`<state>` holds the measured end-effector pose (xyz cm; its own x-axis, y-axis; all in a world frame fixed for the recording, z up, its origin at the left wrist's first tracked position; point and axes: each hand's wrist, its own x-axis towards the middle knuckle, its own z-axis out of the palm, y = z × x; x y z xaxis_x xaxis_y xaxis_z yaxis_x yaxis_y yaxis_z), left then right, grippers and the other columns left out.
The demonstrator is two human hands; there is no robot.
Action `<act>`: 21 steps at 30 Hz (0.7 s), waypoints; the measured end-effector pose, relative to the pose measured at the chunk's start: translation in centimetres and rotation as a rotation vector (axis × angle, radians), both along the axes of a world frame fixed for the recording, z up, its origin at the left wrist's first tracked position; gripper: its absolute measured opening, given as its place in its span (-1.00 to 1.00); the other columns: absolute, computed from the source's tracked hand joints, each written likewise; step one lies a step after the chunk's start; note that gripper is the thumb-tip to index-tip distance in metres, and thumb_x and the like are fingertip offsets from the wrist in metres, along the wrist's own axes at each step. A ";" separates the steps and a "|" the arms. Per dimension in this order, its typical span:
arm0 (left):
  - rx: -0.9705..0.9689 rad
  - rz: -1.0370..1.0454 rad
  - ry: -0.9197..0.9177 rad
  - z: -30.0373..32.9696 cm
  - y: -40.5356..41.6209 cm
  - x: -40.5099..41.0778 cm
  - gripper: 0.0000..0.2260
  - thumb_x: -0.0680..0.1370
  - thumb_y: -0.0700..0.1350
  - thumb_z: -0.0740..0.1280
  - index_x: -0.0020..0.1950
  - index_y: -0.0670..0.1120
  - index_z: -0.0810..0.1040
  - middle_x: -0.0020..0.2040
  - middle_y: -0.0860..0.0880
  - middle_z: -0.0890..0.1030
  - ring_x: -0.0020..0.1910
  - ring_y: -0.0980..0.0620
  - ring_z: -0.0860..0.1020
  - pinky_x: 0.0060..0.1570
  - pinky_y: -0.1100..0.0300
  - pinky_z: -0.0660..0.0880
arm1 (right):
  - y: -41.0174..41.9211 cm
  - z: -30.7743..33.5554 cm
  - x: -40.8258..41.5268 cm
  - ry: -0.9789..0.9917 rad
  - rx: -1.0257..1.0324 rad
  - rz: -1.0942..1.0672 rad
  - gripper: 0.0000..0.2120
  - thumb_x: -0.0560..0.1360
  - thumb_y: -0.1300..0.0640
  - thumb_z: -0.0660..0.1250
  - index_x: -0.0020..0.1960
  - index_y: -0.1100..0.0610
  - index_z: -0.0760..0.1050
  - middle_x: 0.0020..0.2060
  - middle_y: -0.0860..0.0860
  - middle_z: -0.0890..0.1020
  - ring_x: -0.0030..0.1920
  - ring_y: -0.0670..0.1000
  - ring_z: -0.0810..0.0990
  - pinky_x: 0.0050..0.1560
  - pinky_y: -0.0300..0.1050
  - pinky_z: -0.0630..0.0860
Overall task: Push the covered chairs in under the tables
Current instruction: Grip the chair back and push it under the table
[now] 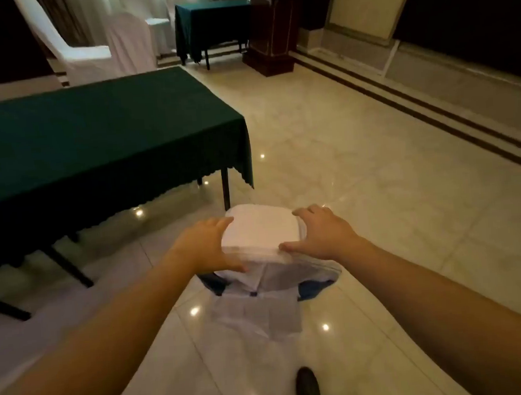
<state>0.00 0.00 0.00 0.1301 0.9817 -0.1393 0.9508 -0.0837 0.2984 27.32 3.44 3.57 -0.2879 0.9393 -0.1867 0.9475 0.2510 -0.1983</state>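
A chair in a white cover [263, 231] stands on the shiny floor just in front of me, seen from above and behind. My left hand [205, 243] grips the left side of its backrest top, and my right hand [321, 233] grips the right side. The chair's dark legs show under the cover's hem. It stands apart from the long table with a dark green cloth [92, 132], off that table's near right corner and outside its edge.
Two more white-covered chairs [86, 55] stand beyond the long table at the back left. A smaller green-clothed table [211, 20] and a dark wooden lectern [271, 34] stand at the back. Open tiled floor lies to the right. My shoe [307, 387] is below.
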 end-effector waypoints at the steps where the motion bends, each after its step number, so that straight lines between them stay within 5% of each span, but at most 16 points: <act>1: -0.051 -0.031 0.016 -0.7 0.0 0.2 0.03 0.15 0.54 0.39 0.51 0.15 0.19 0.43 0.02 0.39 0.34 -0.06 0.37 0.32 -0.15 0.35 | -0.5 -1.0 0.3 -0.016 -0.042 -0.018 -0.06 0.31 -0.52 0.33 0.53 -0.05 0.23 0.41 0.06 0.40 0.33 0.17 0.38 0.24 0.17 0.45; 4: -0.145 -0.109 0.064 -3.6 0.5 0.3 -0.12 0.18 0.49 0.42 0.40 0.13 0.33 0.27 0.07 0.49 0.16 -0.02 0.49 0.18 -0.08 0.47 | -1.7 -5.0 1.4 -0.018 -0.161 -0.039 -0.10 0.31 -0.42 0.41 0.51 -0.05 0.25 0.33 0.08 0.44 0.25 0.19 0.44 0.15 0.15 0.49; 7: -0.151 -0.107 0.116 -5.9 1.2 0.4 -0.41 0.24 0.33 0.50 0.17 0.14 0.43 0.06 0.07 0.56 -0.05 0.03 0.54 0.02 0.01 0.54 | -2.2 -8.4 1.8 -0.023 -0.176 -0.024 -0.38 0.32 -0.23 0.48 0.26 0.02 0.41 0.08 0.09 0.54 0.07 0.18 0.54 -0.04 0.07 0.56; 12: -0.113 -0.103 0.180 -8.0 2.5 -0.3 -0.54 0.30 0.18 0.54 0.06 0.15 0.41 -0.10 0.08 0.54 -0.20 0.07 0.51 -0.21 0.14 0.41 | -1.8 -10.8 1.8 -0.100 -0.057 0.020 -0.47 0.27 0.10 0.57 0.11 0.10 0.36 -0.07 0.11 0.52 -0.09 0.20 0.53 -0.31 0.00 0.41; 21: 0.005 -0.184 0.268 -8.1 2.7 -1.9 -0.81 0.51 0.13 0.39 0.01 0.09 0.47 -0.12 0.05 0.57 -0.24 0.08 0.52 -0.19 0.21 0.39 | -0.5 -10.7 1.2 -0.191 0.013 0.146 -0.55 0.29 0.11 0.55 -0.05 0.02 0.29 -0.13 0.05 0.56 -0.24 0.13 0.48 -0.33 -0.05 0.37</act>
<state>-1.90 2.69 -8.12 0.2651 0.9457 -0.1879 0.9642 -0.2625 0.0389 28.49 2.95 -7.16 -0.3818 0.8929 -0.2387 0.9208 0.3898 -0.0148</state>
